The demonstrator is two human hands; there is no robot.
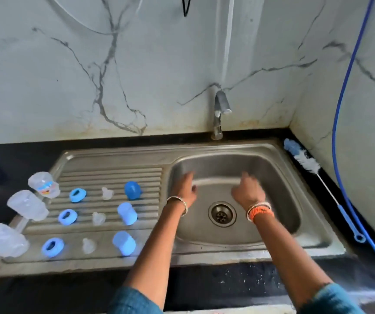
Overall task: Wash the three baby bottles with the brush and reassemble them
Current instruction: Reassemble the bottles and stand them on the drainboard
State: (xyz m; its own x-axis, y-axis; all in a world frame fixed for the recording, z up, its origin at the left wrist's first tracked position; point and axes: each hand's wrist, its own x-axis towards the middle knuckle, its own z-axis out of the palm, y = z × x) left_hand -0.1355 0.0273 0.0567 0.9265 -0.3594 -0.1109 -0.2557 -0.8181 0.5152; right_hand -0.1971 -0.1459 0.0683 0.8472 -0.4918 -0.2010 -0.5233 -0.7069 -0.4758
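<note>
Three clear bottle bodies (27, 205) are lying on their sides along the left edge of the drainboard (114, 173), nothing visible inside them; the near one is overhanging the rim and could roll off onto the desk (1, 155) if nudged. To their right, blue collar rings (67, 216), clear teats (98, 218) and blue caps (126, 213) are sitting in three rows; the small teats could slip on the wet ridges. In the sink basin (279, 177), holding only its drain (222, 214), the left hand (187, 189) and right hand (247, 191) are hovering apart, blurred, seemingly holding nothing; how far the fingers are spread I cannot tell. The bottle brush (304, 159) is lying far right on the desk, where a blind reach could be knocking it into the blue hose (340, 109).
</note>
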